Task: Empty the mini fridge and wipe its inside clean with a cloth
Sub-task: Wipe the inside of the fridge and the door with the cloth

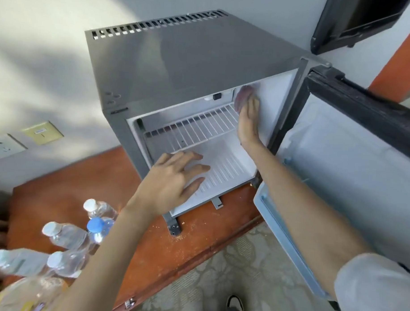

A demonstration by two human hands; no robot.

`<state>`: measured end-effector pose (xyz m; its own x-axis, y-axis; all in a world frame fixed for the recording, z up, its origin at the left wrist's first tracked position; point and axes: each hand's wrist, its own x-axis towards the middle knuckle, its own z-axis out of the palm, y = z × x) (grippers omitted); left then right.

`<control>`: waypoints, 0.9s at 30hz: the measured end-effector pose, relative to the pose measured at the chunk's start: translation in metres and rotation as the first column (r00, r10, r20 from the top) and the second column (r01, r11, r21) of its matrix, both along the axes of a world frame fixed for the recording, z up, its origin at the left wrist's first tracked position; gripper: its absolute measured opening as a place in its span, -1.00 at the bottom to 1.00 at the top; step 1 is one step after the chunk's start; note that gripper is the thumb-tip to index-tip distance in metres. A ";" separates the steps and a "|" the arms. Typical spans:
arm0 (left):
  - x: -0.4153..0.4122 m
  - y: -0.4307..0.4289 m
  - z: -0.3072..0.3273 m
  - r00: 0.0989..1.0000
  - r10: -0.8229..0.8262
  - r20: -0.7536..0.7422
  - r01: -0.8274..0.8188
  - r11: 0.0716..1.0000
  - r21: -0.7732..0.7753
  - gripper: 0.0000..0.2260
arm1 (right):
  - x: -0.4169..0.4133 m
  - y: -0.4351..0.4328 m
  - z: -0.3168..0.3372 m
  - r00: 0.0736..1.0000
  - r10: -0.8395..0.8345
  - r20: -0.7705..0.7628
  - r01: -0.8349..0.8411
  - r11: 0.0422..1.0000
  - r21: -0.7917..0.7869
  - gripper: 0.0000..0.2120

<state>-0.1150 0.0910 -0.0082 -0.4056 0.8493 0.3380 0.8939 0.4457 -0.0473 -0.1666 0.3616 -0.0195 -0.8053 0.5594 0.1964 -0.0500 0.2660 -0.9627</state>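
The grey mini fridge point(179, 68) stands on a low wooden surface with its door point(352, 160) swung open to the right. Inside I see a white wire shelf point(191, 129) and a ribbed white floor, with nothing on them. My right hand point(248, 124) is deep inside, pressing a pinkish cloth point(244, 96) against the upper right inner wall; the cloth is blurred. My left hand point(175, 182) rests with fingers spread on the front of the fridge floor, holding nothing.
Several clear water bottles point(66, 236) stand on the wooden surface point(132, 222) at lower left, one with a blue cap. Wall sockets point(4, 146) sit at left. A dark screen point(357, 21) hangs at upper right. Patterned carpet point(230, 277) lies below.
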 end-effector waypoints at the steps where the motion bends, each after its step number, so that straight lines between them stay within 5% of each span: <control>1: -0.002 -0.005 -0.005 0.997 0.019 -0.070 -0.022 0.999 -0.043 -0.67 | -0.010 0.001 -0.016 0.998 0.009 0.059 -0.033 0.913 0.407 -0.54; 2: -0.005 -0.012 -0.008 0.991 0.035 -0.129 -0.047 0.995 -0.088 -0.66 | -0.018 0.004 -0.029 0.994 -0.044 0.099 -0.039 0.707 0.706 -0.52; 3: -0.008 -0.020 -0.010 0.983 0.047 -0.175 -0.067 0.991 -0.114 -0.66 | -0.024 0.007 -0.038 0.983 -0.104 0.153 -0.066 0.578 0.814 -0.50; 4: -0.009 -0.030 -0.011 0.976 0.055 -0.209 -0.080 0.990 -0.113 -0.67 | -0.023 0.006 -0.041 0.961 -0.153 0.232 -0.112 0.549 0.829 -0.46; 10: 0.015 -0.066 -0.006 0.912 0.211 -0.351 -0.156 0.971 0.181 -0.73 | 0.005 -0.024 -0.041 0.938 -0.195 0.287 -0.145 0.532 0.834 -0.37; 15: 0.012 -0.060 0.043 0.882 0.399 -0.249 -0.210 0.808 0.551 -0.46 | -0.017 -0.051 -0.032 0.907 -0.185 0.377 -0.218 0.560 0.799 -0.37; 20: -0.012 -0.043 0.083 0.901 0.417 -0.120 -0.315 0.819 0.479 -0.51 | -0.036 -0.047 -0.011 0.843 -0.119 0.524 -0.370 0.578 0.727 -0.39; 24: -0.020 -0.034 0.083 0.906 0.412 -0.095 -0.321 0.816 0.481 -0.56 | 0.010 -0.058 -0.023 0.902 -0.109 0.417 -0.314 0.499 0.808 -0.48; 27: -0.016 -0.028 0.081 0.892 0.444 -0.087 -0.347 0.794 0.498 -0.53 | 0.024 -0.067 -0.026 0.914 -0.048 0.402 -0.316 0.536 0.783 -0.51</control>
<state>-0.1314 0.0627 0.0727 -0.5582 0.3545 0.7502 0.6285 0.7709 0.1035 -0.1424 0.2943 -0.0454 -0.9628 0.1735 0.2072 0.1143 0.9562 -0.2695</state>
